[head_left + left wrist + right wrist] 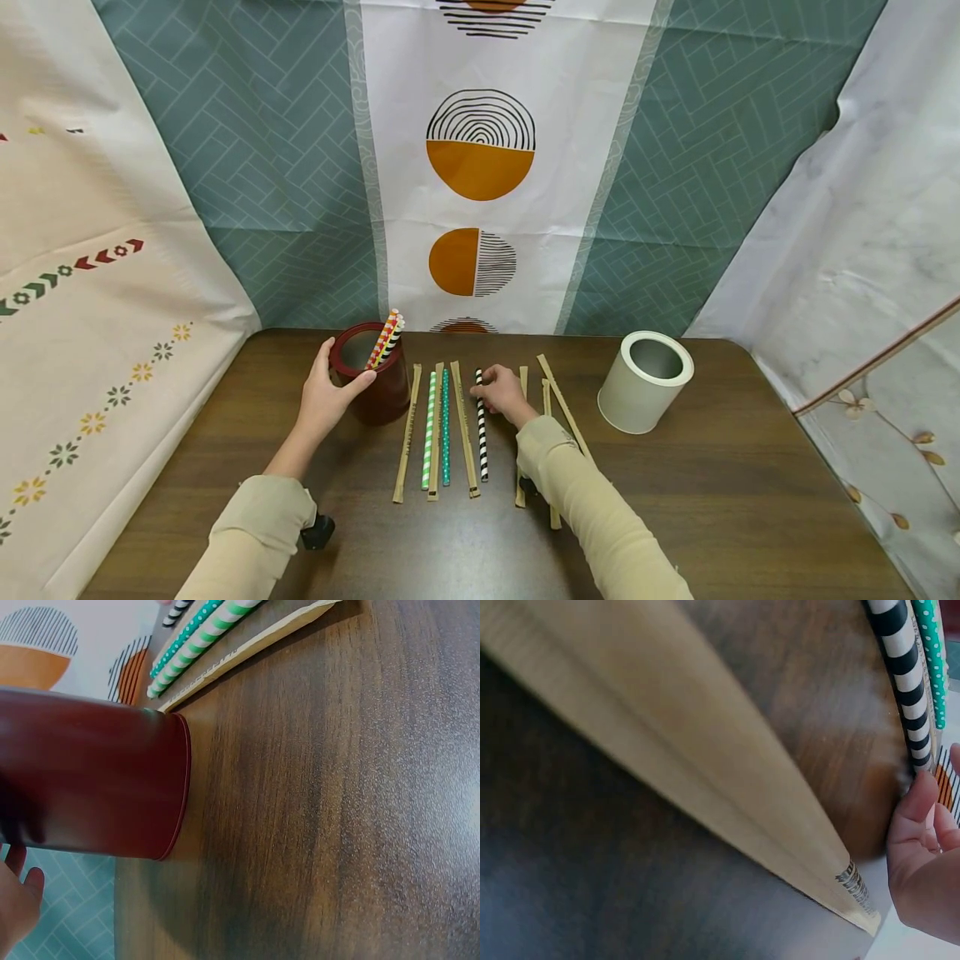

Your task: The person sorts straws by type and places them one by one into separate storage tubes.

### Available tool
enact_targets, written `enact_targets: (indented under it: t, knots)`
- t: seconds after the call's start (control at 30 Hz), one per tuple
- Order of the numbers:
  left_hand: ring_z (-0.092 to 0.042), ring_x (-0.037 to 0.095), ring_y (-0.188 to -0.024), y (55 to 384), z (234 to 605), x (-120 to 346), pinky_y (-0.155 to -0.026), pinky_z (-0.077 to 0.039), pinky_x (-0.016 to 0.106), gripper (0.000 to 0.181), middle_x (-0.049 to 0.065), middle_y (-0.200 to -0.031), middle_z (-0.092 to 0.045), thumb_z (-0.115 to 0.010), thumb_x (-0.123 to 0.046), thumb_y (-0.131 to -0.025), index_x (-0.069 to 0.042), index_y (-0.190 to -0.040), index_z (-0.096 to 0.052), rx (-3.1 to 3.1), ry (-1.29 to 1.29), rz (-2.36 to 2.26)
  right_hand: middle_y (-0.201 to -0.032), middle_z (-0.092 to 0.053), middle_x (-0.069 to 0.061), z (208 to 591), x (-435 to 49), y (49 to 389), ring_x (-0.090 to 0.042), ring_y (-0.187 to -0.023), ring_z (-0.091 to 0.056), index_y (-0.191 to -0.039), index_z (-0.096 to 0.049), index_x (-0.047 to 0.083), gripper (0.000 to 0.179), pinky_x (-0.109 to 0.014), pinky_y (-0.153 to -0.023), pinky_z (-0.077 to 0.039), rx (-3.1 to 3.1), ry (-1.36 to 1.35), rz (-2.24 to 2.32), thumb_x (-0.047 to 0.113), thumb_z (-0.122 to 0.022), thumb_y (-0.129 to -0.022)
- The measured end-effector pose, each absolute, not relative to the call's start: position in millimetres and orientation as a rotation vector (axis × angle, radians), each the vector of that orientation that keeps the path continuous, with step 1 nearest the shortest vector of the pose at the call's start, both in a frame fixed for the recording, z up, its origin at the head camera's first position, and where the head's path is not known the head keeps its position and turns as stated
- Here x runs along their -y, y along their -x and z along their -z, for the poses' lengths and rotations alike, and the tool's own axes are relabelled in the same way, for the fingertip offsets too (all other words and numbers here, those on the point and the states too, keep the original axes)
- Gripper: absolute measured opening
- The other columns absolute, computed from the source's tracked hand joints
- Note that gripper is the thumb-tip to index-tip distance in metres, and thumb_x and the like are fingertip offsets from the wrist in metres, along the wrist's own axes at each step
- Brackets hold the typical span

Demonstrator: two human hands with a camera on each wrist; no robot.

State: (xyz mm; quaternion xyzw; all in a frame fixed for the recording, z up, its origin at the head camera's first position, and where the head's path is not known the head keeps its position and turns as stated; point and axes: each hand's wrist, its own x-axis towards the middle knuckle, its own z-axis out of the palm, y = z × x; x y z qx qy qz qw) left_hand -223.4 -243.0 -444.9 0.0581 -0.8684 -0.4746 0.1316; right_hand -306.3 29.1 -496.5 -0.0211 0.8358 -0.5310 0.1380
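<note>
My left hand (327, 398) holds a dark red canister (382, 394), thumb across its front and fingers at its left side. Its smooth wall (90, 776) fills much of the left wrist view. Several patterned straws (384, 342), red, yellow and black-striped, lean inside it. With thumb and fingertips my right hand (504, 390) pinches the upper part of a black-and-white striped straw (482, 437), which lies on the table. The right wrist view shows the thumb at that straw's (909, 694) far end. Left of it lie a teal dotted straw (446, 429) and a green-striped straw (429, 433).
Several paper-wrapped straws (407, 437) lie among the bare ones, and others (564, 406) lie beneath and beside my right forearm. A cream canister (637, 398) stands at the right on the brown wooden table (720, 483). A patterned cloth (300, 208) hangs behind.
</note>
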Motion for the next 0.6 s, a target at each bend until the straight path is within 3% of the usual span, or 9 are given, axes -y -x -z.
enact_targets:
  t: [0.23, 0.6]
  knots:
    - [-0.021, 0.03, -0.133, 223.6, 444.6, 242.5, -0.102, -0.025, 0.054, 0.092, 0.012, -0.146, -0.02, -0.066, -0.042, -0.075, -0.013, -0.142, -0.012, 2.525, -0.17, 1.373, -0.057, -0.048, -0.002, 497.4, -28.7, 304.9, -0.01, -0.041, -0.043, -0.094, -0.053, 0.0, 0.028, -0.019, -0.038, -0.037, -2.599, 0.137, 1.33, 0.011, -0.069, -0.074]
    - [-0.021, 0.03, -0.133, 223.4, 444.3, 242.2, -0.102, -0.024, 0.054, 0.092, 0.011, -0.146, -0.02, -0.066, -0.042, -0.075, -0.013, -0.142, -0.011, 2.528, -0.178, 1.37, -0.055, -0.05, -0.003, 494.3, -30.3, 301.2, -0.01, -0.04, -0.044, -0.095, -0.053, 0.0, 0.029, -0.019, -0.036, -0.037, -2.645, 0.194, 1.146, 0.012, -0.069, -0.074]
